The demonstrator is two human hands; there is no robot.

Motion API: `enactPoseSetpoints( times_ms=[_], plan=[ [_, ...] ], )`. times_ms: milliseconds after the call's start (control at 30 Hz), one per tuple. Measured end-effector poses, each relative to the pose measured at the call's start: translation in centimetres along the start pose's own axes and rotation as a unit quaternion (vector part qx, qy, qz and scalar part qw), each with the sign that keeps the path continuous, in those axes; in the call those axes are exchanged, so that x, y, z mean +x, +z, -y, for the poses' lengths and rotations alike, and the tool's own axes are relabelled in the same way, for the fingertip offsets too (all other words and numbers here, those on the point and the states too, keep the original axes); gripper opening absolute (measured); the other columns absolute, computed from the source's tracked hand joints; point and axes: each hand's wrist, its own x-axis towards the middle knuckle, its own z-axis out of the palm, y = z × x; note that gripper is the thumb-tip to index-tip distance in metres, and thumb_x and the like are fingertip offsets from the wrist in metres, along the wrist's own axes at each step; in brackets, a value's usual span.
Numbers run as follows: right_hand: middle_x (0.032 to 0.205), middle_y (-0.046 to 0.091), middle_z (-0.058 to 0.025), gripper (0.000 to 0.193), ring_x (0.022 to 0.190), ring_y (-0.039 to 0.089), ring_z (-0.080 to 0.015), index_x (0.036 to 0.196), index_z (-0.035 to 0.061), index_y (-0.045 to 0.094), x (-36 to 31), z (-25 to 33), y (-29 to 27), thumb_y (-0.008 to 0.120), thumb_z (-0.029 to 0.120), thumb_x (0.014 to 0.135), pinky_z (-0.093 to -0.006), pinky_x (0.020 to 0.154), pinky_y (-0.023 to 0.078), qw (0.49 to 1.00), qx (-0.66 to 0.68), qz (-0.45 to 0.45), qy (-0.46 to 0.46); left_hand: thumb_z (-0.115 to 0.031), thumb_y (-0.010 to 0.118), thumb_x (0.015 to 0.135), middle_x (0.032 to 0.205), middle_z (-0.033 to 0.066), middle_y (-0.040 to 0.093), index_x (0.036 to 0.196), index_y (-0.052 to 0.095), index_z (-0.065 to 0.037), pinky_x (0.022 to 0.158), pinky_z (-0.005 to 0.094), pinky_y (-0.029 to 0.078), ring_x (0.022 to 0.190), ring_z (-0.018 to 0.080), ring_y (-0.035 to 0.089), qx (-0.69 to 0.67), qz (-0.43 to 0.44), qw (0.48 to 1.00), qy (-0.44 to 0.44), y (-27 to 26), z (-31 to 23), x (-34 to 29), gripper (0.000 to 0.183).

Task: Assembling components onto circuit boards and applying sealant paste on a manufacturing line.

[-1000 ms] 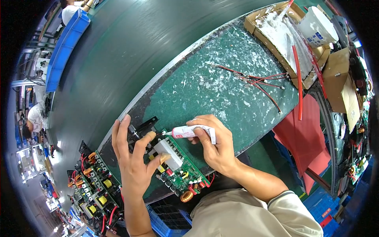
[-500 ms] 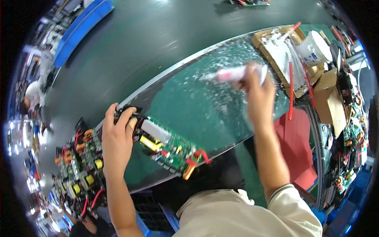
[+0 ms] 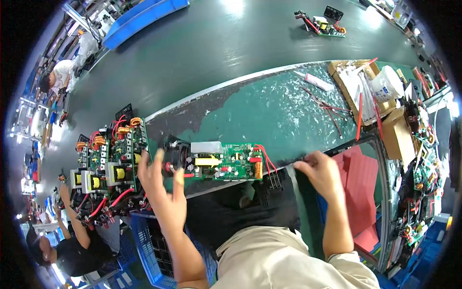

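Note:
A green circuit board (image 3: pixel 236 166) lies near the front edge of the bench, with a grey metal block, a yellow component and red wires on it. My left hand (image 3: pixel 166 188) is open beside the black part (image 3: pixel 177 154) at the board's left end, its fingers spread; whether a fingertip touches that part I cannot tell. At the bench's front edge, right of the board, my right hand (image 3: pixel 322 173) is empty, thumb and fingers apart. A white and pink tube (image 3: pixel 318 82) lies on the far right of the bench.
Several assembled boards (image 3: pixel 108 164) stand at the left. A shallow box (image 3: pixel 344 79) smeared white, a white tub (image 3: pixel 387 84) and loose red wires (image 3: pixel 329 108) are on the right. Another board (image 3: pixel 322 26) lies on the dark surface beyond. Another person (image 3: pixel 72 241) works at lower left.
My right hand has let go of the tube and come back to the bench's front edge. The board now lies level, and my left hand has loosened from its black end. The view has shifted.

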Motion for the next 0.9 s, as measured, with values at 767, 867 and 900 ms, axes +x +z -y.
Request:
enactPoseSetpoints(
  times_ms=[767, 867, 900],
  plan=[
    [0.097, 0.069, -0.0206, 0.030, 0.089, 0.067, -0.0324, 0.112, 0.0000, 0.067, 12.2, 4.8, -4.7, 0.068, 0.015, 0.087, -0.0373, 0.079, 0.052, 0.948, -0.041, -0.163, -0.271, -0.009, 0.071, 0.087, 0.093, 0.0107, 0.074, 0.104, 0.071, 0.000, 0.074, 0.0273, 0.053, 0.083, 0.0139, 0.069, -0.257, 0.301, 0.916, -0.072, 7.9, -2.2, -4.7, 0.020],
    [0.101, 0.069, -0.0189, 0.031, 0.091, 0.067, -0.0318, 0.114, -0.0005, 0.066, 15.2, 1.5, -5.7, 0.067, 0.017, 0.088, -0.0363, 0.078, 0.052, 0.964, 0.028, -0.174, -0.197, -0.012, 0.073, 0.085, 0.114, 0.0134, 0.068, 0.109, 0.069, -0.001, 0.080, 0.0317, 0.054, 0.100, 0.0234, 0.067, -0.227, 0.261, 0.937, 0.054, 10.0, -3.2, -4.1, 0.027],
    [0.102, 0.069, -0.0194, 0.031, 0.094, 0.066, -0.0336, 0.113, -0.0008, 0.067, 15.1, 0.8, -6.0, 0.067, 0.016, 0.088, -0.0369, 0.081, 0.051, 0.964, 0.014, -0.171, -0.203, -0.014, 0.074, 0.084, 0.121, 0.0148, 0.063, 0.110, 0.068, -0.002, 0.085, 0.0351, 0.053, 0.107, 0.0300, 0.064, -0.216, 0.250, 0.940, 0.082, 9.6, -3.5, -4.3, 0.029]
  ],
)
